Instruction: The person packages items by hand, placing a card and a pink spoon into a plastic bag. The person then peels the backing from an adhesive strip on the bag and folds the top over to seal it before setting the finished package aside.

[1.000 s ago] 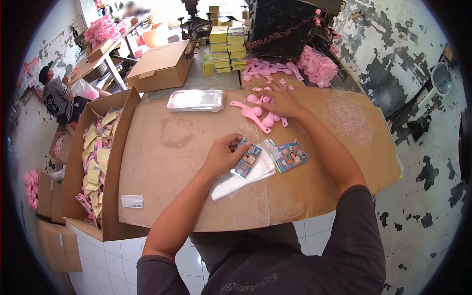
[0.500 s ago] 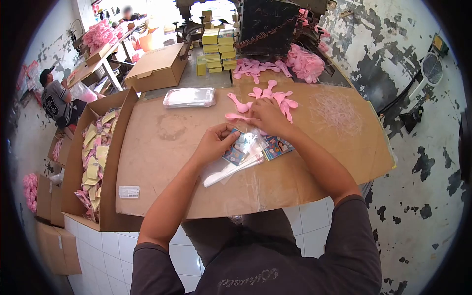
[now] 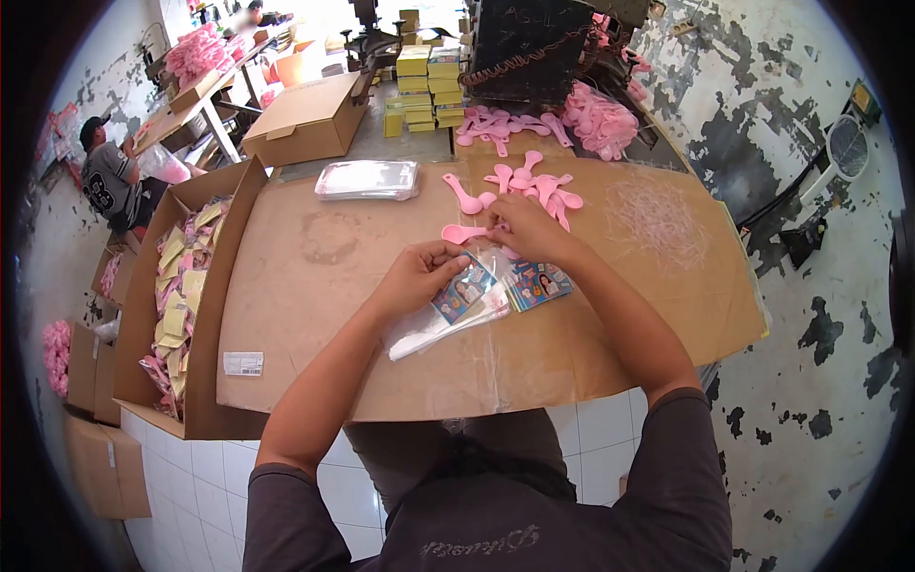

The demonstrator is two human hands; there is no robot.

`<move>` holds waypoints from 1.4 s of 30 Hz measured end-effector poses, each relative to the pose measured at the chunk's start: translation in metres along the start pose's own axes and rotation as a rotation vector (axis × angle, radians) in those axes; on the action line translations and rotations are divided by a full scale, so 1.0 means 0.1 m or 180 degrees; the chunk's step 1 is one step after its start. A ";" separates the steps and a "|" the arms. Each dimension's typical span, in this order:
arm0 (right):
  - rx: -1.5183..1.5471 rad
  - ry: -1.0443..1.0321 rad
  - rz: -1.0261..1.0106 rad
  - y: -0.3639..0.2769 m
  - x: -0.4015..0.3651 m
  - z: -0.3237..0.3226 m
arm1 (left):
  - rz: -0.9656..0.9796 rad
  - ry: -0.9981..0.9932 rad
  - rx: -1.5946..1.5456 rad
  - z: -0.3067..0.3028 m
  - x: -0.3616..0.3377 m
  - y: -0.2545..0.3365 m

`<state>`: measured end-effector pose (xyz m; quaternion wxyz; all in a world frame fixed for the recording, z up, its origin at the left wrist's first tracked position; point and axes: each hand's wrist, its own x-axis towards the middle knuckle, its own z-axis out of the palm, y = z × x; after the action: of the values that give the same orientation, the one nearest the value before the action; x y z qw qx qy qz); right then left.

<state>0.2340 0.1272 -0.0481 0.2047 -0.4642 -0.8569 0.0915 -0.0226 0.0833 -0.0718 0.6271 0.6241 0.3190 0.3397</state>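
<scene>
My left hand (image 3: 419, 276) pinches a blue printed card (image 3: 466, 290), thumb on top, above a pile of clear plastic bags (image 3: 448, 329). Just up and to the right, my right hand (image 3: 530, 230) has its fingers closed on the handle end of a pink spoon (image 3: 461, 234), whose bowl points left. Clear film lies between the two hands; its exact edges are hard to make out. Beneath my right forearm rests a stack of similar printed cards (image 3: 538, 284). More pink spoons (image 3: 536, 181) lie in a loose heap just beyond my right hand.
A bundle of clear bags (image 3: 367, 179) lies at the cardboard-covered table's back. At left stands a long carton (image 3: 212, 372) of packed pink items and yellow cards. Behind are a closed box (image 3: 305, 124), yellow card stacks (image 3: 414, 86) and a black machine (image 3: 524, 48). Another person (image 3: 110, 181) works far left.
The card in my left hand has turned slightly and more of its face shows. My right hand stays by the spoon with only a small shift. The whole view has moved a little.
</scene>
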 end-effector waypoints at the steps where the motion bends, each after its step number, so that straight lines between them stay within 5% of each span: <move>1: 0.0199 -0.0044 -0.0013 0.00 0.01 0.00 | 0.0015 -0.0028 0.0003 -0.01 0.00 0.01; 9: 0.0100 0.0324 -0.0366 0.06 -0.02 -0.03 | 0.0182 0.0026 -0.0046 0.02 -0.02 0.05; 18: 0.2362 0.0422 0.0513 -0.22 -0.60 -0.37 | 0.0121 0.0216 -0.0025 0.05 -0.02 0.09; 33: 0.1663 0.0816 -0.0566 -0.41 -0.63 -0.07 | -0.0251 0.0234 0.0709 0.25 -0.12 0.21; 38: 0.3184 -0.0151 -0.0292 -0.64 -0.68 0.02 | -0.0042 0.0135 0.0167 0.27 -0.12 0.18; 42: 0.4108 -0.0201 -0.0492 -0.58 -0.63 -0.08 | -0.0215 -0.0012 -0.0172 0.26 -0.14 0.30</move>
<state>0.2239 0.0421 -0.0372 0.4231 -0.1820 -0.6662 0.5865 -0.0100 0.0571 -0.0416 0.6554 0.5965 0.3295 0.3256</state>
